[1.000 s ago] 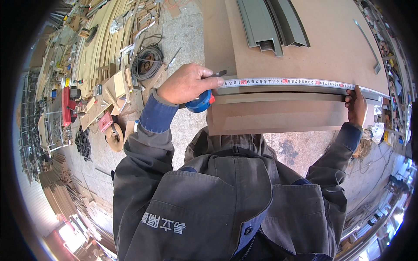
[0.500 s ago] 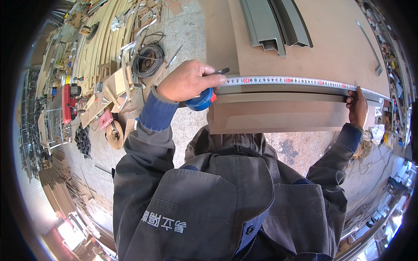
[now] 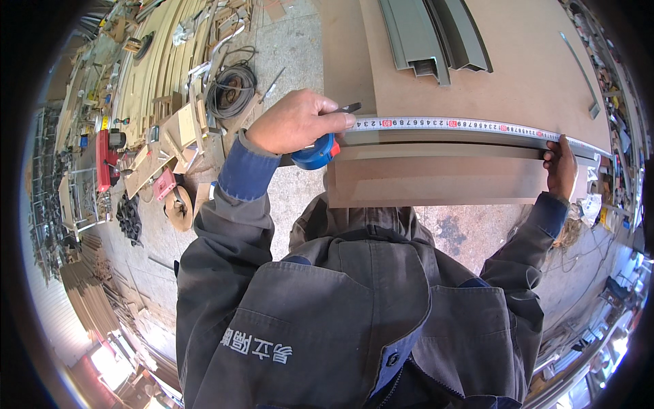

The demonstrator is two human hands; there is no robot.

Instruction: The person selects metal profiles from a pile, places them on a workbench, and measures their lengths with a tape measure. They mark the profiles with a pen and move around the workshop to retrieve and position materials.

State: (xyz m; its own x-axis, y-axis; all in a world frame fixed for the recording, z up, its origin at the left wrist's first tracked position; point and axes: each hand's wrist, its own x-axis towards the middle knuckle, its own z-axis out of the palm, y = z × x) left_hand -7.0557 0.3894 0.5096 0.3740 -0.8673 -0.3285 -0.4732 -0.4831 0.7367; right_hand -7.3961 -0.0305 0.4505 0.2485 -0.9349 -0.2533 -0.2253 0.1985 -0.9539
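My left hand (image 3: 291, 123) is closed on a blue tape measure (image 3: 315, 154) with a red part on its side. A short dark tool (image 3: 349, 108), perhaps a marker, sticks out past its fingers, while the thumb presses near the white tape blade (image 3: 422, 123). The blade stretches to the right along a long dark metal profile (image 3: 449, 151) at the near edge of the brown board. At the right end my right hand (image 3: 561, 170) is closed around the profile, a fingertip touching the blade. Its palm side is partly hidden.
Grey-green metal channels (image 3: 432, 34) lie on the brown-topped table (image 3: 531, 82), with a thin metal strip (image 3: 579, 71) farther right. Coiled cable (image 3: 231, 91), timber boards (image 3: 146, 68), a red machine (image 3: 104, 161) and a straw-coloured hat (image 3: 178, 208) are on the left.
Both hands keep their grips and the blade stays stretched along the profile. The left hand has shifted very slightly up.
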